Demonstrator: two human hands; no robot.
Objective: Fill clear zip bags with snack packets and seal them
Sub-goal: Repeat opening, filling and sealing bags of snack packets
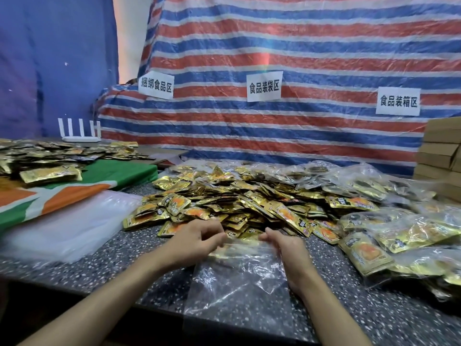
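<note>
A clear zip bag (237,275) lies on the speckled table (139,265) in front of me, its mouth facing the pile. My left hand (197,240) pinches the bag's left top corner. My right hand (287,248) grips the right top edge. A few gold packets show through the bag near its mouth. Just beyond it spreads a big heap of gold snack packets (239,201).
Filled clear bags (404,233) are piled at the right. A stack of empty clear bags (69,228) lies at the left on a green, orange and white cloth (50,196). More gold packets (50,156) sit far left. Cardboard boxes (441,156) stand at the right. A striped tarp hangs behind.
</note>
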